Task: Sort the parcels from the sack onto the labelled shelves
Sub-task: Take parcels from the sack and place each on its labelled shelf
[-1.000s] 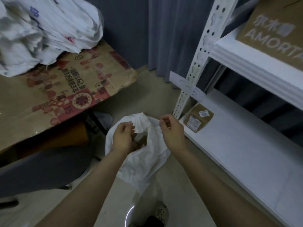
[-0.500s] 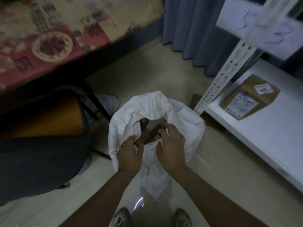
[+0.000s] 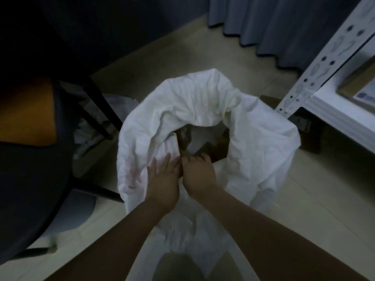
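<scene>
Centre frame, the white sack (image 3: 203, 102) is gaping mouth-up — left hand (image 3: 162, 179) is pressing flat-fingered on its near rim; right hand (image 3: 197, 175) is curling inside, its grip hidden — cannot tell.

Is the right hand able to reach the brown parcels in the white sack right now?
Probably yes. The white sack gapes open, the right hand curls its fingers over the near rim beside a brown parcel, and nothing covers the mouth. The left hand presses flat on the cloth.
</scene>
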